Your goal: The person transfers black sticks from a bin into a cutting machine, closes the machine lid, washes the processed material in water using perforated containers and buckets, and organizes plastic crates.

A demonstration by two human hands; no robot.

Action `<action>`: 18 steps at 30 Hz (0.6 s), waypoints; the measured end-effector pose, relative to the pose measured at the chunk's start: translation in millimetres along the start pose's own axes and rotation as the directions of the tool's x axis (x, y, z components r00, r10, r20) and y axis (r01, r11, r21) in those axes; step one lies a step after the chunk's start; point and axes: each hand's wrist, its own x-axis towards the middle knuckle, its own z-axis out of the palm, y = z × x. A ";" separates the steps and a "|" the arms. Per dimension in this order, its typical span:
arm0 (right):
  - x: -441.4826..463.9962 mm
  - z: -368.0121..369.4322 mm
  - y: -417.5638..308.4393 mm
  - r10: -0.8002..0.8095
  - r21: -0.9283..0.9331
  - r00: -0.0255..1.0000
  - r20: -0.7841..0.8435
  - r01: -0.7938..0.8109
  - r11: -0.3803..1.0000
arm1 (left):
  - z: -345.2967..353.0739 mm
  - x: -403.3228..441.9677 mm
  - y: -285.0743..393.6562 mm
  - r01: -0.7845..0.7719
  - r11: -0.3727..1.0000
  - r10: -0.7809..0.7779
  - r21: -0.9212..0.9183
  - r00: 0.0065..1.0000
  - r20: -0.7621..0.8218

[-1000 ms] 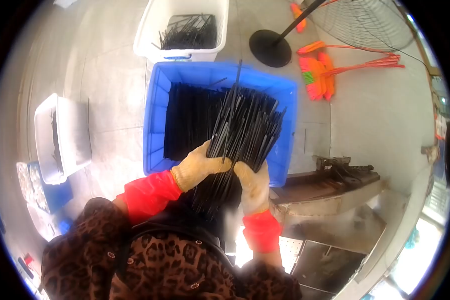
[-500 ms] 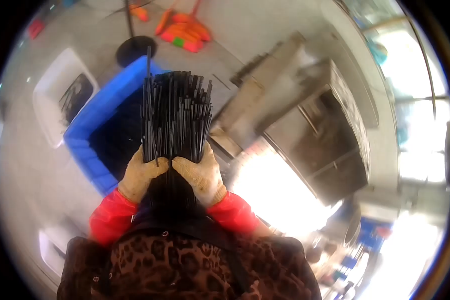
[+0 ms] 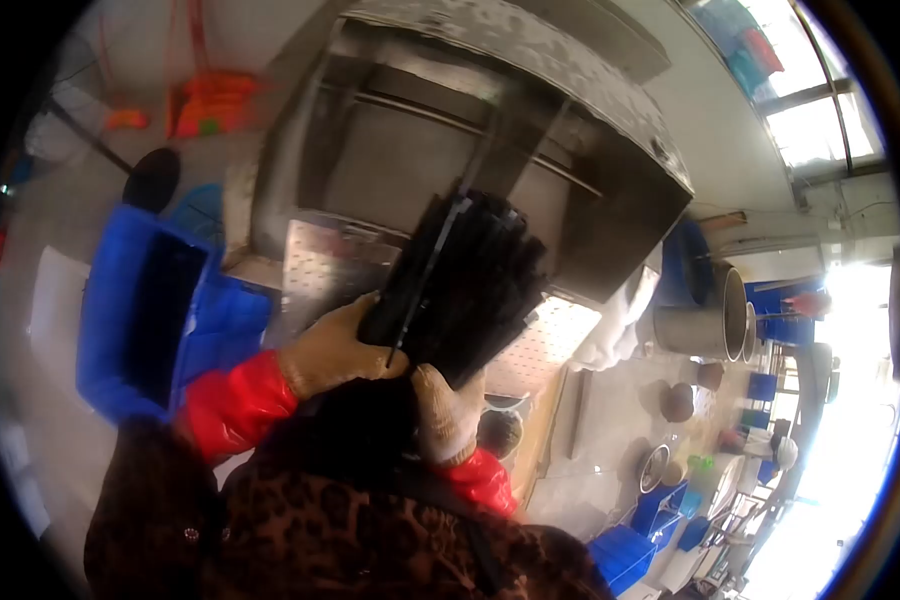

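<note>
A thick bundle of thin black rods (image 3: pixel 480 280) is gripped between my two hands in front of my body. My left hand (image 3: pixel 335 352), in a pale work glove with a red sleeve, closes round the bundle's left side. Lower down, my right hand (image 3: pixel 450 408), gloved alike, holds it from the right. The rods tilt up and to the right, and one longer rod (image 3: pixel 435 255) lies slanted across the top. What the rods are made of I cannot tell. Behind the bundle is a metal cabinet (image 3: pixel 410 150) with an open front and a bar across it.
A perforated metal plate (image 3: pixel 330 270) lies at the cabinet's near edge. Blue crates (image 3: pixel 135 310) stand on the floor at left, near an orange dustpan (image 3: pixel 215 100). To the right are a large metal drum (image 3: pixel 695 325), white cloth (image 3: pixel 615 330) and more blue bins (image 3: pixel 620 555).
My view and body have turned right, from the blue crate toward the metal cabinet. The bundle has come along in both hands and now leans right instead of standing upright.
</note>
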 end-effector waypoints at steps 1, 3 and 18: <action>7.5 -19.6 8.6 -0.024 0.060 0.999 -0.040 0.027 0.998 | 17.1 15.5 10.0 0.007 1.000 -0.007 0.001 1.000 0.007; 19.0 -58.2 1.2 0.007 0.216 0.995 -0.097 0.014 0.976 | 60.0 49.8 26.5 0.072 0.966 -0.094 0.250 0.993 0.077; 196.5 -201.9 -77.2 0.007 -0.192 0.959 0.283 0.049 0.980 | 173.1 201.3 37.9 0.161 0.774 -0.103 -0.612 0.986 0.129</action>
